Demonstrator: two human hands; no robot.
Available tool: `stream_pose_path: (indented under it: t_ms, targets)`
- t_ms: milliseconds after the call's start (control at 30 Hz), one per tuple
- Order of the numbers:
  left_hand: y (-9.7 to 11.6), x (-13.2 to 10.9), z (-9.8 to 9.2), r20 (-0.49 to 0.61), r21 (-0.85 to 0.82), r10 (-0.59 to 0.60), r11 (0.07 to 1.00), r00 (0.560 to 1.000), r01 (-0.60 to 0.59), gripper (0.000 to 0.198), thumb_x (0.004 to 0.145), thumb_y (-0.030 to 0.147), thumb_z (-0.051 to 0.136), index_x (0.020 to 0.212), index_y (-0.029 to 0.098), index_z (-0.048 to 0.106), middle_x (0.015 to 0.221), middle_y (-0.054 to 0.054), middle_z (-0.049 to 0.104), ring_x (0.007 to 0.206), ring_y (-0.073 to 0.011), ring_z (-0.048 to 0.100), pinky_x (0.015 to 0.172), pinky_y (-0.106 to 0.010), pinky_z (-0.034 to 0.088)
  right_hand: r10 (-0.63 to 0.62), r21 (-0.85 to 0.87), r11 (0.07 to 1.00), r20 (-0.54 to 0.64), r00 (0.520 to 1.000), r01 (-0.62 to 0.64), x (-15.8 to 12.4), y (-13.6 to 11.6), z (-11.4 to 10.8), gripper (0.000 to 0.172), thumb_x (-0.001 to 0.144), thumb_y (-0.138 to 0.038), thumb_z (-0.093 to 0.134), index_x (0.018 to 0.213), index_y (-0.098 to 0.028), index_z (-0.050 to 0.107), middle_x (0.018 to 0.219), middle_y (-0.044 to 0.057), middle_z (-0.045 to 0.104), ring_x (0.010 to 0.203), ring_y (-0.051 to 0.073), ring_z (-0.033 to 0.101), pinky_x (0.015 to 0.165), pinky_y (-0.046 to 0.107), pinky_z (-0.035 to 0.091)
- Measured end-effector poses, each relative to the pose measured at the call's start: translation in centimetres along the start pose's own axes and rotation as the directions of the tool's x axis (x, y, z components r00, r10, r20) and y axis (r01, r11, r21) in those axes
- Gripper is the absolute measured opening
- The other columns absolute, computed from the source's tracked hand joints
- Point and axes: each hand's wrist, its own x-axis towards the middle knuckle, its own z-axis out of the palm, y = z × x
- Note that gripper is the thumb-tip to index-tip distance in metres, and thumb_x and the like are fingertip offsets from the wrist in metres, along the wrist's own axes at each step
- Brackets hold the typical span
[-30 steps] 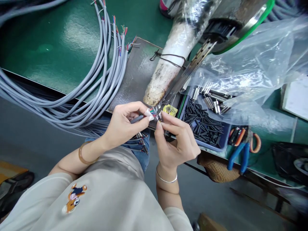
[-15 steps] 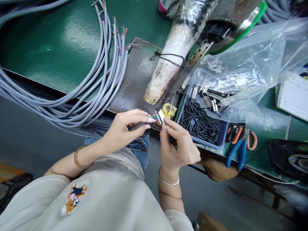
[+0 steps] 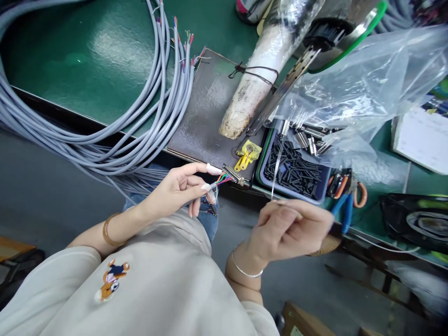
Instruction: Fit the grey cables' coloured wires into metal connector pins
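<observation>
My left hand point(image 3: 177, 189) is closed on a grey cable between thumb and fingers. From the cable's end, coloured wires point(image 3: 224, 178) fan into a multi-pin metal connector point(image 3: 234, 175) just beyond the fingertips. Off to the right, my right hand point(image 3: 296, 231) is curled, somewhat blurred, and apart from the connector. A thin silvery strand that looks like solder wire point(image 3: 276, 176) rises from its fingers. Behind the connector, yellow metal terminals point(image 3: 245, 159) lie by a yellow pad at the edge of a dark board point(image 3: 198, 109).
Grey cables point(image 3: 140, 123) with stripped ends loop across the left bench. A blue bin point(image 3: 324, 189) holds short black tubes, with connectors in a plastic bag point(image 3: 350, 98) behind. A perforated metal rod point(image 3: 292, 79) slants beside a wrapped roll point(image 3: 254, 81). Pliers point(image 3: 346, 212) lie right.
My right hand has left the connector and moved right, drawing the solder wire with it. The connector, still at my left hand, has turned so its wired side shows.
</observation>
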Motion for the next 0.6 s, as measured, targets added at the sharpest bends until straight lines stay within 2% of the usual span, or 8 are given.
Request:
stream_pose_path:
  t_ms: [33,100,167,333,433,533,567,600]
  targets:
    - [0.0,-0.1,0.1,-0.016,0.026,0.023,0.999,1.000,-0.022,0.042,0.091,0.034,0.070,0.127,0.015,0.059,0.080,-0.003,0.075,0.043,-0.0063,0.060,0.043,-0.016,0.049,-0.012,-0.078,0.997,0.133,0.991,0.023,-0.2,-0.5,-0.2,0.017,0.099,-0.034,0.057,0.093,-0.021,0.067,0.055,-0.008,0.051,0.040,0.006,0.046,0.042,0.022,0.035]
    - [-0.1,-0.3,0.4,-0.030,0.084,0.057,0.995,0.998,-0.054,0.039,0.092,0.035,0.069,0.124,0.015,0.057,0.079,-0.001,0.073,0.042,-0.0059,0.058,0.042,-0.016,0.048,-0.033,-0.195,0.972,0.451,0.892,0.134,-0.6,-1.3,-0.3,0.019,0.094,-0.039,0.065,0.094,-0.020,0.069,0.053,-0.009,0.048,0.043,0.007,0.046,0.047,0.022,0.036]
    - [-0.3,-0.6,0.6,-0.040,0.161,0.104,0.982,0.994,-0.097,0.033,0.094,0.035,0.066,0.118,0.015,0.057,0.076,0.001,0.070,0.042,-0.0046,0.055,0.041,-0.015,0.045,-0.075,-0.207,0.951,0.567,0.821,0.230,-0.8,-1.8,0.0,0.014,0.092,-0.033,0.068,0.091,-0.020,0.068,0.052,-0.009,0.048,0.044,0.006,0.045,0.049,0.022,0.035]
    - [-1.1,-1.6,1.5,-0.014,0.441,0.356,0.841,0.934,-0.314,0.020,0.096,0.024,0.059,0.113,0.014,0.061,0.076,-0.002,0.070,0.063,-0.0083,0.066,0.060,-0.017,0.053,-0.115,-0.094,0.977,0.525,0.843,0.191,-0.2,-1.0,-0.1,0.013,0.094,-0.019,0.062,0.083,-0.022,0.069,0.057,-0.007,0.060,0.046,0.005,0.047,0.050,0.022,0.035]
    - [-1.6,-1.8,2.4,0.025,0.633,0.515,0.655,0.857,-0.413,0.023,0.093,0.016,0.059,0.116,0.014,0.061,0.080,-0.002,0.074,0.059,-0.0072,0.064,0.052,-0.015,0.046,-0.143,0.014,0.988,0.428,0.892,0.152,0.7,0.1,-1.4,0.015,0.094,-0.025,0.062,0.083,-0.024,0.073,0.055,-0.006,0.059,0.045,0.007,0.048,0.048,0.023,0.035]
    - [-2.2,-1.2,3.2,0.088,0.770,0.670,0.425,0.738,-0.477,0.014,0.093,0.014,0.059,0.106,0.015,0.064,0.083,-0.001,0.076,0.056,-0.0052,0.062,0.054,-0.015,0.047,0.015,-0.200,0.980,0.137,0.990,0.012,2.5,1.8,-2.8,0.027,0.097,-0.036,0.056,0.084,-0.021,0.074,0.057,-0.003,0.060,0.047,0.011,0.051,0.050,0.026,0.036]
    - [-2.5,-1.0,3.4,0.139,0.802,0.709,0.328,0.691,-0.498,0.009,0.094,0.015,0.059,0.102,0.016,0.065,0.083,-0.001,0.076,0.058,-0.0057,0.063,0.059,-0.016,0.049,0.074,-0.332,0.942,0.080,0.994,-0.044,3.3,2.5,-3.2,0.029,0.097,-0.039,0.056,0.086,-0.020,0.074,0.061,-0.001,0.063,0.049,0.012,0.051,0.052,0.027,0.036]
    - [-2.9,-0.7,3.7,0.206,0.827,0.741,0.217,0.639,-0.519,0.007,0.096,0.016,0.058,0.098,0.016,0.065,0.084,-0.001,0.076,0.062,-0.0070,0.065,0.062,-0.017,0.051,0.113,-0.450,0.891,0.095,0.989,-0.058,4.2,3.3,-3.5,0.029,0.095,-0.041,0.059,0.085,-0.018,0.075,0.065,0.001,0.066,0.052,0.013,0.051,0.055,0.029,0.036]
